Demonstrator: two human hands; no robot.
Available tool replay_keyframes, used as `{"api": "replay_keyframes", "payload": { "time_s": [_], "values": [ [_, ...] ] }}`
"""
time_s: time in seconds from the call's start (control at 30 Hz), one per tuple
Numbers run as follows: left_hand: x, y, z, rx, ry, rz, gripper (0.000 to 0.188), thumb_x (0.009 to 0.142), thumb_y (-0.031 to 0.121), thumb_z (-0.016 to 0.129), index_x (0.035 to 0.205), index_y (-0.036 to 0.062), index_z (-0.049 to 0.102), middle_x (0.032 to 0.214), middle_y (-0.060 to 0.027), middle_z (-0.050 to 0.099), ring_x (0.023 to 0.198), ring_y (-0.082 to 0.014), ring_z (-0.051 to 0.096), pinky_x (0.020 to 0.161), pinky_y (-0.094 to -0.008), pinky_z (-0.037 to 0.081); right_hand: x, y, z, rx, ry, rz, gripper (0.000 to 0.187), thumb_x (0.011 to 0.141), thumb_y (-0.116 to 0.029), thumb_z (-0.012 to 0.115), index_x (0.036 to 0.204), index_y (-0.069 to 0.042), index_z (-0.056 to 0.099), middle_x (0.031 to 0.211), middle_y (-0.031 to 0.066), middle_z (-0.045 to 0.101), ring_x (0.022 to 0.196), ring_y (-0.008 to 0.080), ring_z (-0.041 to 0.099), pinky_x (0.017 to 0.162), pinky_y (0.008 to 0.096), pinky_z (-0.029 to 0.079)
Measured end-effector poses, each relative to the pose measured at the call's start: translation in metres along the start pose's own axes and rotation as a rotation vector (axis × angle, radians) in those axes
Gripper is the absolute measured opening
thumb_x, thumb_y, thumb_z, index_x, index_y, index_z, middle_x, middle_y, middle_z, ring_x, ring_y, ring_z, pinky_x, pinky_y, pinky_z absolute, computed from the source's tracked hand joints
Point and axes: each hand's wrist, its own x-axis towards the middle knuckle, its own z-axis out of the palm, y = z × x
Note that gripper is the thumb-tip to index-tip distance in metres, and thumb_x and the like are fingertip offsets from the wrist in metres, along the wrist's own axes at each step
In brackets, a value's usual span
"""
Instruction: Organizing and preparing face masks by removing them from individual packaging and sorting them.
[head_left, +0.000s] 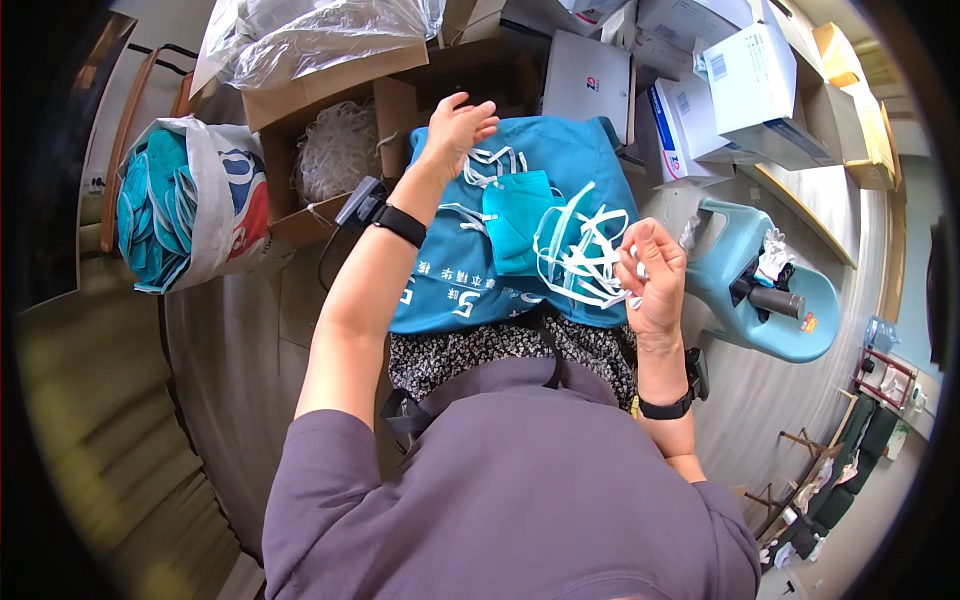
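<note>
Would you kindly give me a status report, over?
Left hand open. Right hand closed around white straps. Teal mask on blue cloth, straps overlapping its edge.

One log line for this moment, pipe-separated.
left hand: open, empty | right hand: gripping white straps | blue cloth: across lap | teal mask: on cloth

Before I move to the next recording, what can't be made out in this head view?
Head view, right hand: curled fingers hide how much of the white straps it grips.
Head view, white bag: its wall hides how deep the teal masks go.
Head view, crinkled plastic: cut off by the top edge.
Head view, cardboard box: white strand pile hides its bottom.
</note>
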Motion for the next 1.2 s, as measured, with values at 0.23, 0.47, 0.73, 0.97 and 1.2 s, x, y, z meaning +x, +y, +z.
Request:
{"api": "replay_keyframes", "payload": {
  "time_s": [0.23,0.47,0.73,0.97,1.2],
  "values": [
    [-0.041,-0.021,0.015,1.396,-0.368,0.400,0.043,0.069,0.029,0.086,0.103,0.0053,0.071,0.092,-0.0095,0.072,0.084,-0.0189,0.068,0.072,-0.0331,0.054,0.001,-0.008,-0.009,-0.247,0.096,-0.068,0.021,0.099,-0.016,0.062,0.083,-0.003,0.061,0.062,-0.0073,0.045,0.050,-0.0010,0.033,0.044,0.0175,0.022],
    [-0.073,-0.001,0.003,0.884,-0.368,0.391,0.016,0.080,0.015,0.077,0.091,0.0039,0.074,0.079,-0.0061,0.070,0.073,-0.0155,0.064,0.066,-0.0310,0.050,-0.003,-0.048,-0.006,-0.628,0.166,-0.383,0.021,0.096,-0.022,0.067,0.091,-0.002,0.062,0.069,-0.0039,0.053,0.056,-0.0006,0.040,0.048,0.0158,0.028],
    [-0.127,0.046,0.024,0.285,-0.439,0.320,0.013,0.092,0.015,0.071,0.097,0.0031,0.070,0.087,0.0036,0.066,0.079,-0.0040,0.057,0.073,-0.0203,0.047,0.015,-0.010,0.040,-0.892,-0.055,-0.444,0.038,0.087,-0.032,0.078,0.101,0.000,0.065,0.072,0.0050,0.060,0.064,0.0115,0.056,0.059,0.0269,0.047],
    [-0.146,0.026,0.043,0.517,-0.104,0.596,0.019,0.085,0.018,0.080,0.091,0.0017,0.071,0.085,-0.0023,0.070,0.077,-0.0067,0.061,0.066,-0.0222,0.051,0.030,-0.022,0.048,-0.918,0.083,-0.464,0.032,0.096,-0.020,0.067,0.075,-0.001,0.053,0.061,-0.0011,0.047,0.060,0.0049,0.038,0.050,0.0254,0.033],
    [-0.154,0.020,0.036,0.349,-0.411,0.148,0.027,0.083,0.026,0.082,0.084,0.0017,0.071,0.070,0.0037,0.057,0.066,-0.0057,0.049,0.057,-0.0220,0.038,0.044,-0.024,0.028,-0.776,0.073,-0.445,0.034,0.095,-0.020,0.069,0.071,-0.004,0.051,0.062,-0.0063,0.044,0.060,0.0025,0.035,0.050,0.0234,0.029]
  ]
}}
